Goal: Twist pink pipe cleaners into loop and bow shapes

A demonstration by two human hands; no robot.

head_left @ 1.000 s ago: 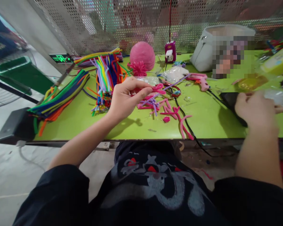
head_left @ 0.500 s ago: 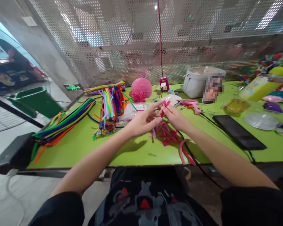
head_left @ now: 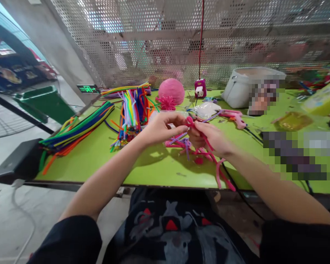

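A hot-pink pipe cleaner [head_left: 190, 121], bent into small loops at its top, is between my two hands above the table. The fingertips of my left hand [head_left: 165, 126] pinch its looped end from the left. My right hand [head_left: 211, 136] is closed on it from the right, and a pink tail hangs down beside the palm. Below my hands lies a loose pile of pink and purple pipe cleaners [head_left: 185, 143]. Longer pink pieces [head_left: 218, 172] reach toward the table's front edge. My fingers partly hide the shape being held.
On the green table [head_left: 143, 172], bundles of coloured pipe cleaners [head_left: 79, 126] [head_left: 132, 110] lie left. Behind are a pink ball [head_left: 172, 91], a purple plug adapter [head_left: 200, 88] and a grey basket [head_left: 236, 90]. A pink glue gun [head_left: 236, 118] with a black cable lies right.
The view has shifted slightly to the right. My right hand has turned and closed further around the pink pipe cleaner, whose tail now shows below it. The looped end has tilted.
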